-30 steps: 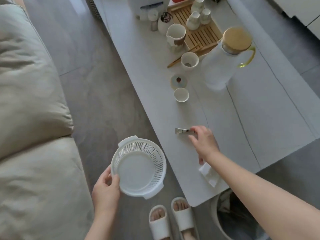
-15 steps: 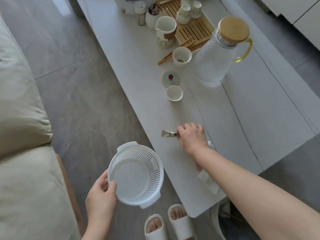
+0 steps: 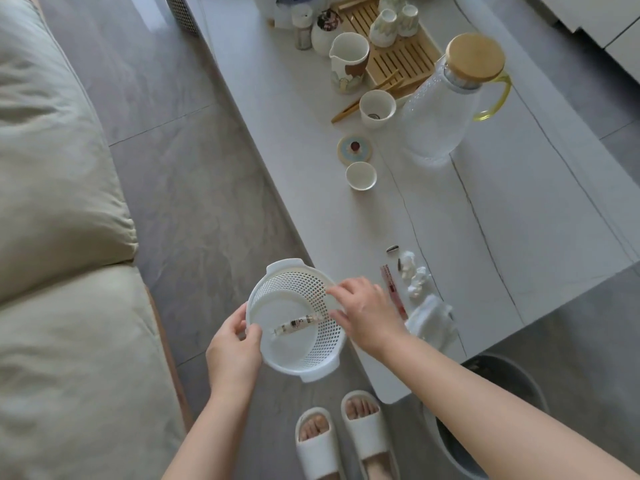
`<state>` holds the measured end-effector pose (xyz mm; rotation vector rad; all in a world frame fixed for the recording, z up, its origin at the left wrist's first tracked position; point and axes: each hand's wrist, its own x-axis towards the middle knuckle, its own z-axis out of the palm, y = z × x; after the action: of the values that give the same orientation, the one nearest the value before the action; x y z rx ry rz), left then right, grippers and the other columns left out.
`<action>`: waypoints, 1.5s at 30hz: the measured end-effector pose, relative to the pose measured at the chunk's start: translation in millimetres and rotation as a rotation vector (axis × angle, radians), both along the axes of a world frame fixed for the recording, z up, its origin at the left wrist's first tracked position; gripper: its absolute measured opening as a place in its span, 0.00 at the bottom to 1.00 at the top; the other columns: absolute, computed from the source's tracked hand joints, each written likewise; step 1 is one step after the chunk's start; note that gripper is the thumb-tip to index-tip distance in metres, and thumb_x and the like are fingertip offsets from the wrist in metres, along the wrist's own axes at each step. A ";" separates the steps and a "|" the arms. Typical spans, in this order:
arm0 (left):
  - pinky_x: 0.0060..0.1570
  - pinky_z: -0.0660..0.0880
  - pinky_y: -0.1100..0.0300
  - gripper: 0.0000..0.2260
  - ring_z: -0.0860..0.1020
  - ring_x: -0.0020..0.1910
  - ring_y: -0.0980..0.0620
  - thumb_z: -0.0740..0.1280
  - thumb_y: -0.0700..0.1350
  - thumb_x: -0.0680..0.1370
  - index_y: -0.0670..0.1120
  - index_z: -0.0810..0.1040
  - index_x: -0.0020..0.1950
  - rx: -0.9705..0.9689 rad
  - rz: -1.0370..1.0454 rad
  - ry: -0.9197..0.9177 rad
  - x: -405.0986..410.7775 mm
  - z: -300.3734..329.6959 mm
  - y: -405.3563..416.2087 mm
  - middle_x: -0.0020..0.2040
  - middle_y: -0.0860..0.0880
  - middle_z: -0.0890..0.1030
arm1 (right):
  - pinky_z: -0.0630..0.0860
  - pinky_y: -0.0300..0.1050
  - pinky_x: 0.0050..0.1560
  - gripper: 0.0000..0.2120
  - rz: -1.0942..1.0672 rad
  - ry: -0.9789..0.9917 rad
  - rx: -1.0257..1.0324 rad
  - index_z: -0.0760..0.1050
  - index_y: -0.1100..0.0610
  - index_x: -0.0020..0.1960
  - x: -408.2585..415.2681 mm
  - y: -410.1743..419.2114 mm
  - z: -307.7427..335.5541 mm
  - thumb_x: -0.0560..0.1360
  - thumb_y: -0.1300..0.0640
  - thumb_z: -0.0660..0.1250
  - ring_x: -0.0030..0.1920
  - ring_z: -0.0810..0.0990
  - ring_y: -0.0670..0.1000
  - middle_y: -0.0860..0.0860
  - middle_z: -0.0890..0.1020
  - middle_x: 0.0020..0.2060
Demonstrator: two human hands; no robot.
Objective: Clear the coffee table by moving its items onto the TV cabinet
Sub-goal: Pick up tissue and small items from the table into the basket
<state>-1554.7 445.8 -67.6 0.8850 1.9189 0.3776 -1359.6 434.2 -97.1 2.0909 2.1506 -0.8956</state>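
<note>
A: Coffee table [image 3: 450,216] is still carrying the jug [image 3: 446,109], cups, tea tray. Left hand [image 3: 232,351] is gripping the basket [image 3: 294,317] rim, fingers curled over it

B: Right hand [image 3: 363,315]?

A: Hovering over the basket's right rim, fingers loosely spread, holding nothing. Small packet [image 3: 294,322] is lying inside, long axis pointing at those fingertips

B: Next item?

A: Probably the red strip [image 3: 393,291], just right of that hand, running away from the person. Right hand is nearer. Print unreadable
</note>
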 end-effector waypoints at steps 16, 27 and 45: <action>0.50 0.77 0.50 0.18 0.79 0.48 0.50 0.60 0.43 0.73 0.60 0.78 0.58 0.036 -0.068 0.071 8.2 -7.6 2.4 0.44 0.54 0.82 | 0.71 0.49 0.45 0.11 -0.532 -0.163 -0.183 0.71 0.60 0.55 54.4 -7.0 -36.8 0.76 0.57 0.60 0.54 0.76 0.60 0.59 0.76 0.56; 0.51 0.78 0.46 0.18 0.79 0.48 0.46 0.61 0.43 0.73 0.61 0.78 0.58 0.034 -0.073 0.086 14.7 -0.4 5.7 0.47 0.52 0.82 | 0.77 0.51 0.53 0.17 -0.348 0.244 -0.216 0.73 0.56 0.60 9.2 -19.1 5.6 0.75 0.47 0.65 0.50 0.78 0.52 0.51 0.81 0.49; 0.48 0.72 0.56 0.17 0.78 0.49 0.50 0.61 0.45 0.74 0.60 0.77 0.59 0.076 -0.074 0.129 3.3 -26.6 8.1 0.45 0.55 0.80 | 0.69 0.49 0.51 0.13 -0.570 -0.185 -0.141 0.70 0.56 0.61 99.1 4.9 -51.5 0.77 0.58 0.60 0.52 0.75 0.64 0.61 0.72 0.55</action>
<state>-1551.4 453.9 -94.2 1.0499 1.9939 0.3580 -1260.6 439.1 -148.6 2.6293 1.3753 -0.8031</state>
